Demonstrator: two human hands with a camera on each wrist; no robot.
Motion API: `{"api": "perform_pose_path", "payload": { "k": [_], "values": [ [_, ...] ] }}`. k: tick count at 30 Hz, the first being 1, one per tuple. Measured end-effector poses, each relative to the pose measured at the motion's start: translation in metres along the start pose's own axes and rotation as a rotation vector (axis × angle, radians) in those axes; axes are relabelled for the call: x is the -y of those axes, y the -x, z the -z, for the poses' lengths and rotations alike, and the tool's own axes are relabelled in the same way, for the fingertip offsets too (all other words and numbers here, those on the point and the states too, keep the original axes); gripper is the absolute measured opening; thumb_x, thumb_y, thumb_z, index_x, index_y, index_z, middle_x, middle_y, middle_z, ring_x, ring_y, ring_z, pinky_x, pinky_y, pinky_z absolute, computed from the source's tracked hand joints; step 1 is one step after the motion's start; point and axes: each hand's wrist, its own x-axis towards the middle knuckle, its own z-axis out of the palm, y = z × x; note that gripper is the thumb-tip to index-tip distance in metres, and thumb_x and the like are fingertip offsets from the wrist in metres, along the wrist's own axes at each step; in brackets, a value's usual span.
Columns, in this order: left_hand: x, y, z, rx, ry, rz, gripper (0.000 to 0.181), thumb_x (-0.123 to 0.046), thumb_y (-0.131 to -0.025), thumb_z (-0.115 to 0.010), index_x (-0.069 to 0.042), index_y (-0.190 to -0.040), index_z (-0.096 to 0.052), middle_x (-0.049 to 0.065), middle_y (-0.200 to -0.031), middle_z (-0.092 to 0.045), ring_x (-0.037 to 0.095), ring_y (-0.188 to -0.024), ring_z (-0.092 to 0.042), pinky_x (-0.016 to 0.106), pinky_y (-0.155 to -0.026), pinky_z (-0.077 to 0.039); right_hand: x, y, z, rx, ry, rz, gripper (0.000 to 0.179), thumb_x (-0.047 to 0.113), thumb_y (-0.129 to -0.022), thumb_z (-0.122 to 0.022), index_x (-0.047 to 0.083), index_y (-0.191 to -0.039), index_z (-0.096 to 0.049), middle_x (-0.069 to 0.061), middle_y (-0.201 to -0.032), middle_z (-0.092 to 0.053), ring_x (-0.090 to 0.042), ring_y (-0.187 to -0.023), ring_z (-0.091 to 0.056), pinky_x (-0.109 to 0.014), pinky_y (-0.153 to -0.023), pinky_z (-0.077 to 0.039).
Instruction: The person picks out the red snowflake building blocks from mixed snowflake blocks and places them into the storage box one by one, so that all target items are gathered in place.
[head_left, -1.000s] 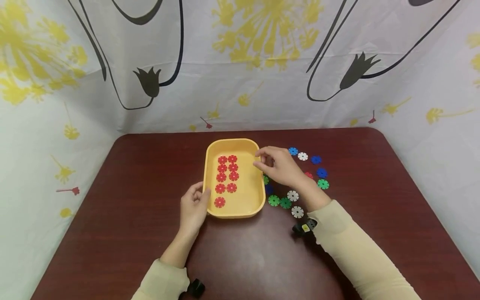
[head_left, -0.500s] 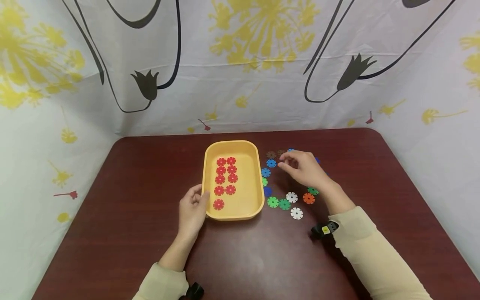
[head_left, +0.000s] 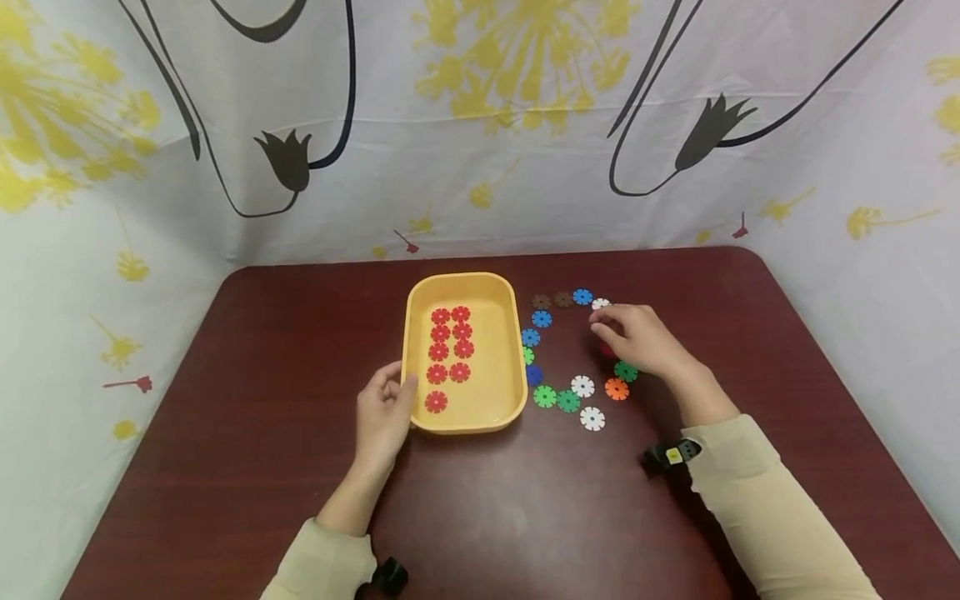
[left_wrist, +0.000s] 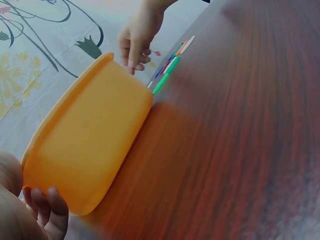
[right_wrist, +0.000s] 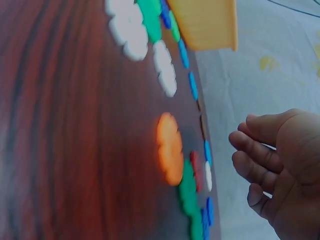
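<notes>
A yellow plastic tray stands on the table, with red flower-shaped discs in two columns inside it. My left hand grips the tray's left wall, thumb at the rim and the other fingers outside; the left wrist view shows those fingers against the wall. My right hand hovers over the loose discs to the right of the tray, fingers loosely bent and holding nothing. Below its fingertips lies a red disc, partly covered by the hand. A white disc shows just beyond the fingers.
Several discs form a rough ring right of the tray: brown, blue, green, orange and white. Patterned cloth hangs behind the dark red wooden table.
My right hand has moved rightward from the tray's right rim to over the discs, uncovering brown, blue and orange ones. The left hand and the red discs in the tray stay put.
</notes>
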Motion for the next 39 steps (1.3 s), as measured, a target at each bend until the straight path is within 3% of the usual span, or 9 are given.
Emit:
{"api": "perform_pose_path", "payload": {
  "k": [9,13,22,30,39],
  "values": [
    [-0.001,0.001,0.0,0.007,0.002,0.01,0.038,-0.019,-0.1,-0.064,-0.005,-0.135,-0.059,0.017,-0.077,-0.059,0.013,-0.051,-0.051,0.023,-0.046,-0.046,-0.017,0.016,0.002,0.088,0.108,-0.066,0.009,0.014,-0.093,-0.074,0.006,-0.09,-0.072,0.002,-0.073,-0.064,-0.015,-0.065,-0.055,-0.034,-0.061,-0.047],
    [-0.002,0.001,0.0,0.008,-0.005,0.013,0.038,-0.02,-0.1,-0.064,-0.006,-0.135,-0.059,0.017,-0.078,-0.059,0.013,-0.052,-0.051,0.023,-0.046,-0.045,-0.019,0.018,0.003,0.118,0.131,-0.059,0.011,0.015,-0.09,-0.077,0.005,-0.09,-0.073,0.004,-0.069,-0.06,-0.015,-0.063,-0.052,-0.033,-0.058,-0.044],
    [-0.004,-0.001,0.001,0.007,-0.009,0.011,0.037,-0.021,-0.1,-0.064,-0.007,-0.134,-0.059,0.014,-0.076,-0.059,0.012,-0.051,-0.05,0.023,-0.046,-0.045,-0.013,0.01,0.0,0.148,0.095,0.017,0.022,0.015,-0.088,-0.08,0.003,-0.105,-0.072,0.001,-0.076,-0.061,-0.015,-0.066,-0.051,-0.033,-0.059,-0.046],
    [-0.002,-0.003,0.001,0.006,0.006,-0.003,0.037,-0.02,-0.1,-0.064,-0.005,-0.134,-0.06,0.014,-0.076,-0.058,0.012,-0.05,-0.05,0.023,-0.045,-0.045,-0.013,0.006,0.0,0.144,0.132,-0.085,0.035,0.028,-0.088,-0.081,0.002,-0.108,-0.068,-0.01,-0.095,-0.065,-0.024,-0.084,-0.058,-0.043,-0.074,-0.052],
    [-0.003,-0.003,0.001,0.01,0.007,0.0,0.038,-0.02,-0.099,-0.064,-0.005,-0.134,-0.06,0.015,-0.077,-0.059,0.013,-0.05,-0.05,0.022,-0.045,-0.045,-0.01,0.0,0.0,0.258,0.022,-0.087,0.028,0.016,-0.088,-0.08,0.004,-0.097,-0.056,-0.007,-0.09,-0.059,-0.024,-0.085,-0.053,-0.039,-0.074,-0.047]
  ]
}}
